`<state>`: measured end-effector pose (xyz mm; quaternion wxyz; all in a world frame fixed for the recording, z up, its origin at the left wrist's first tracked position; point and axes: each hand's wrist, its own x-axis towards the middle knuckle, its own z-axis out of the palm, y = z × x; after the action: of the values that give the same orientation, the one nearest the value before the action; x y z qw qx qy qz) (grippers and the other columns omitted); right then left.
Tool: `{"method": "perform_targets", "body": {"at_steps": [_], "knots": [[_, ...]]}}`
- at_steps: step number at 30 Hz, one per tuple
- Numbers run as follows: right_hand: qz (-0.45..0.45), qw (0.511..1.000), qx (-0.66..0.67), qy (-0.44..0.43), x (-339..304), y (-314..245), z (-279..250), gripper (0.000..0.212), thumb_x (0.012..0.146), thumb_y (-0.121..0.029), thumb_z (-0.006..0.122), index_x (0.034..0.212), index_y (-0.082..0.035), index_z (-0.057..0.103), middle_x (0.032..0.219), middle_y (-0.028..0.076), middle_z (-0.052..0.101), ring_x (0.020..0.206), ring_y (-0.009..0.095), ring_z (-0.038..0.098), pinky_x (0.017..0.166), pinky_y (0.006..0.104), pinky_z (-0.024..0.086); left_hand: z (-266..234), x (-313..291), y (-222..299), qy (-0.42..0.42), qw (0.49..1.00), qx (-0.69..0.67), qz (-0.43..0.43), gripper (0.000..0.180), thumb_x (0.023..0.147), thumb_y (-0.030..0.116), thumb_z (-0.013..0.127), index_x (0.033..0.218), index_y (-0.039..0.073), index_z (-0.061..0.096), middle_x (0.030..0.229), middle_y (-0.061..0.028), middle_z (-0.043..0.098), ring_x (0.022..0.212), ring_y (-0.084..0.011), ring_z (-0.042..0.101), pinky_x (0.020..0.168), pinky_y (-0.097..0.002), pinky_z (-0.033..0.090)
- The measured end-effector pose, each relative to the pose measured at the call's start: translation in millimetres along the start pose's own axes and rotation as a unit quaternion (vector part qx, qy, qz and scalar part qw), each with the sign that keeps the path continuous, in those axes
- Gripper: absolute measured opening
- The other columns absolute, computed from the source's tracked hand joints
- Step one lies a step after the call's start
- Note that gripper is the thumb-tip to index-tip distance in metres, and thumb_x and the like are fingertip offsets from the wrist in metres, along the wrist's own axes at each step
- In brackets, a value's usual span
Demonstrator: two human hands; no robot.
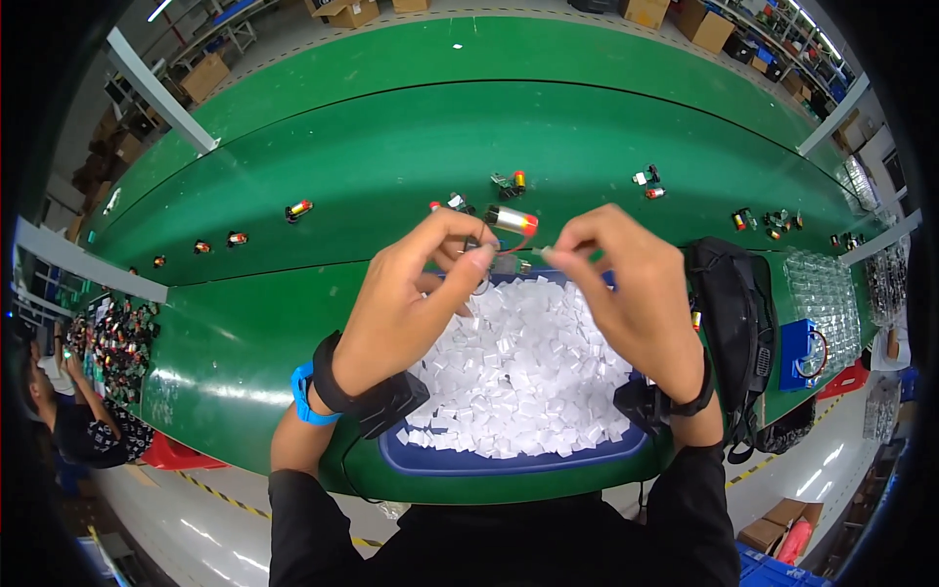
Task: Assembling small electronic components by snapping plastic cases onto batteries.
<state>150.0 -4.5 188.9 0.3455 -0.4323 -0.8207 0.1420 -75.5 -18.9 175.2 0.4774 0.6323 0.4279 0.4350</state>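
Observation:
My left hand (406, 289) is closed in a pinch on a small wired assembly. From its fingertips extends a cylindrical battery (511, 219), silver with an orange-red end, trailing a red wire (525, 243). A small dark circuit board (509, 264) shows just below the battery, partly covered by my fingers. To the right, my right hand (634, 289) pinches a tiny pale piece (549, 253), its exact kind too small to tell. Both hands hover over a blue tray (518, 465) heaped with small white square pieces (523, 367).
Several battery-and-board assemblies (298, 209) lie along the green conveyor belt (391, 157). A black bag (732, 328) and clear plastic trays (820, 289) are at right, beside a blue box (797, 354). Another person (83, 421) sits far left by a heap of assemblies (115, 342).

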Motion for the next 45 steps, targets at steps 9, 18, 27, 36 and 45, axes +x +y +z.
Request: {"method": "perform_targets", "body": {"at_steps": [9,18,27,36,45], "knots": [[0.057,0.987,0.147,0.018,4,-3,-4,0.019,0.087,-0.004,0.071,0.104,0.002,0.064,0.095,0.011,0.068,0.088,0.018,0.069,0.076,0.0273,0.056,9,-2,-6,0.000,0.998,0.038,0.049,0.012,0.098,0.012,0.058,0.101,0.000,0.057,0.082,-0.0042,0.059,0.067,-0.0098,0.058,0.056,-0.0241,0.049],[-0.023,0.981,0.192,-0.007,3,5,10,0.025,0.077,0.001,0.078,0.100,0.000,0.067,0.097,0.011,0.069,0.088,0.019,0.067,0.077,0.0279,0.055,23,-2,-14,-0.007,0.999,0.036,0.039,0.009,0.098,0.009,0.054,0.102,0.002,0.053,0.091,-0.0057,0.060,0.078,-0.0120,0.058,0.069,-0.0271,0.048],[-0.202,0.971,0.124,-0.040,9,5,5,0.028,0.067,0.000,0.083,0.091,-0.005,0.071,0.093,0.005,0.071,0.087,0.021,0.061,0.074,0.0310,0.049,-2,10,-17,-0.134,0.920,-0.328,-0.167,0.025,0.102,0.023,0.048,0.109,0.001,0.058,0.104,-0.0033,0.063,0.098,-0.0114,0.055,0.092,-0.0316,0.043],[-0.158,0.982,0.102,0.008,5,-2,1,0.024,0.068,-0.002,0.083,0.090,-0.007,0.073,0.095,0.005,0.074,0.081,0.022,0.061,0.071,0.0303,0.049,2,2,-3,-0.083,0.973,-0.195,-0.085,0.022,0.098,0.010,0.053,0.114,-0.003,0.060,0.112,-0.0092,0.063,0.099,-0.0149,0.061,0.086,-0.0301,0.050],[-0.254,0.963,-0.035,0.080,8,1,13,0.022,0.069,-0.001,0.081,0.089,-0.007,0.074,0.092,0.003,0.074,0.080,0.021,0.061,0.067,0.0306,0.049,2,-5,-2,-0.103,0.988,-0.101,-0.047,0.032,0.093,0.000,0.060,0.124,-0.004,0.054,0.110,-0.0118,0.064,0.089,-0.0150,0.065,0.065,-0.0263,0.056]]}}
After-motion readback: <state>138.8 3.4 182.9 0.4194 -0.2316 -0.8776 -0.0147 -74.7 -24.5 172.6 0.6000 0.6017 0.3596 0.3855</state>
